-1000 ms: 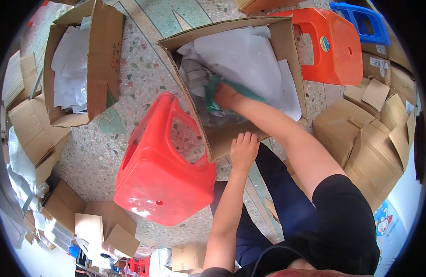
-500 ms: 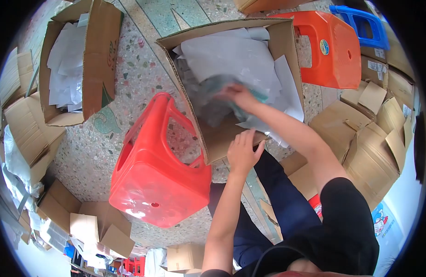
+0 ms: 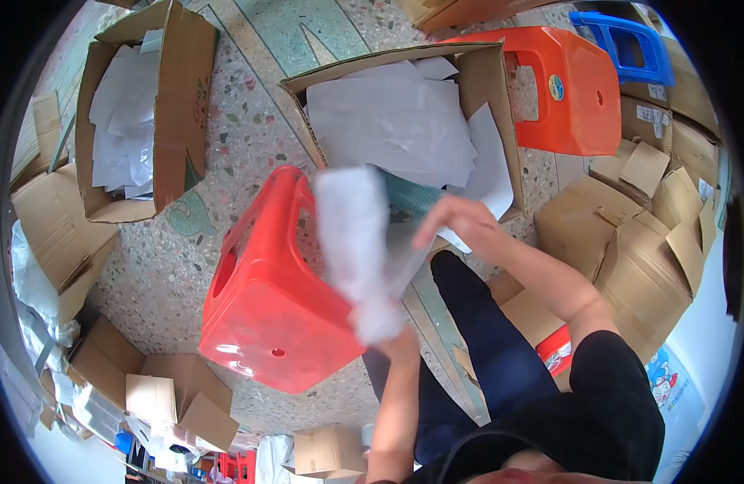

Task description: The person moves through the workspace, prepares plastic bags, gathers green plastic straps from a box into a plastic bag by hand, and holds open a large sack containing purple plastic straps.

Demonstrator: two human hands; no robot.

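A long white bundle (image 3: 352, 226), smeared by motion, rises in front of the open carton (image 3: 501, 121). It may be paper or plastic wrap. My left hand (image 3: 388, 339) is closed around its lower end, with the fingers partly covered. At the carton's near side, my right hand (image 3: 469, 224) has bent fingers and appears to grip a green ribbed piece (image 3: 411, 195), whose end meets the knuckles. The white bundle hides part of that piece. White sheets (image 3: 396, 121) lie in the carton behind both hands.
A red stool (image 3: 283, 323) is tipped beside the carton, left of my left hand. An orange stool (image 3: 578, 97) and a blue stool (image 3: 626, 48) are at the upper right. Another carton of papers (image 3: 174, 113) stands left. Brown boxes (image 3: 646, 274) crowd the right.
My left hand has left the carton's near edge and now holds the white bundle lower down. My right hand has come out of the carton toward me, to the right, with the green piece beside it.
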